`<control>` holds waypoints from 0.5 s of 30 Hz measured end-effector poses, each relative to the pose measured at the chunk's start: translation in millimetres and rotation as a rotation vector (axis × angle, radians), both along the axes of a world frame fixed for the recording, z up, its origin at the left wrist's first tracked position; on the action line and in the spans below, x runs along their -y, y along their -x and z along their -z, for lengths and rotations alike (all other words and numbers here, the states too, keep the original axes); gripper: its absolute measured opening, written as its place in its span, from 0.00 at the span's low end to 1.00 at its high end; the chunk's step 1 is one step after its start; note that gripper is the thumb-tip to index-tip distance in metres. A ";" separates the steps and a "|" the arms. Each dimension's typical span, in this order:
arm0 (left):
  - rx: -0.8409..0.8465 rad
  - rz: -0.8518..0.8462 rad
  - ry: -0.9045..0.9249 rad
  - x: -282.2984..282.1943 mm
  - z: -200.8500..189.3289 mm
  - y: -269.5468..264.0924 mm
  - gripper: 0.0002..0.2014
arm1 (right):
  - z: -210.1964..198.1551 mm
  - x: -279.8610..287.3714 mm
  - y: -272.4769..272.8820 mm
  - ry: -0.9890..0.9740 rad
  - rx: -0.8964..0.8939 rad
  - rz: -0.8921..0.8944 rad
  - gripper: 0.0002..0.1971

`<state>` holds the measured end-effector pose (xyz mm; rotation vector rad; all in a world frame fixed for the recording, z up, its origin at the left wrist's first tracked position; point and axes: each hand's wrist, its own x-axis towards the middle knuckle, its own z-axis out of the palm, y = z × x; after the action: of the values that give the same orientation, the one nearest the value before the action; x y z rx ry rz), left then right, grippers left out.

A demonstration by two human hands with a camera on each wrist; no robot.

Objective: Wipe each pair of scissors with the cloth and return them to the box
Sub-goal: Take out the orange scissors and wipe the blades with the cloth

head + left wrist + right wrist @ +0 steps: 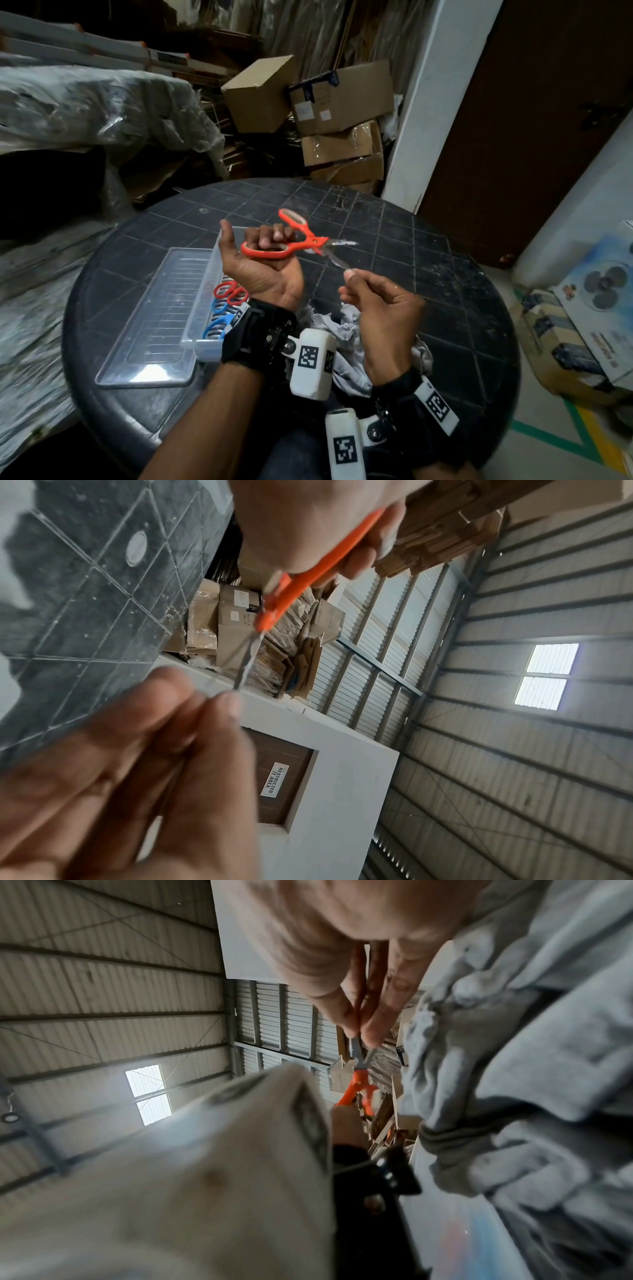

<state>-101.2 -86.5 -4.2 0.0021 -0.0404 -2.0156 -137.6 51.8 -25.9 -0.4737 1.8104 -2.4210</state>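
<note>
Orange scissors (298,240) held up over the table (428,246), just right of the clear box (200,329), blades apart; left hand (263,263) has its fingers curled through one handle loop, right hand (376,301) pinches the tip of the lower blade between fingertips (371,1031). Grey cloth (346,346) lies crumpled on the table under the wrists, nearer than the box, seemingly in neither hand. Likely light and rigid, with slick, sharp steel: safest grip is the plastic loops, touching blades only through cloth.

Round dark table (394,219), clear box (202,342), lid (144,342), cloth (346,370)
</note>
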 end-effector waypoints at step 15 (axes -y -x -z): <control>0.111 -0.093 0.029 4.0 3.2 6.4 0.24 | 6.8 9.3 -23.4 -0.048 -0.057 0.004 0.04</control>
<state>-107.7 -90.5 -7.3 0.0954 -0.1378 -1.9206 -114.1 42.5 -32.6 -0.5397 1.8890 -2.3842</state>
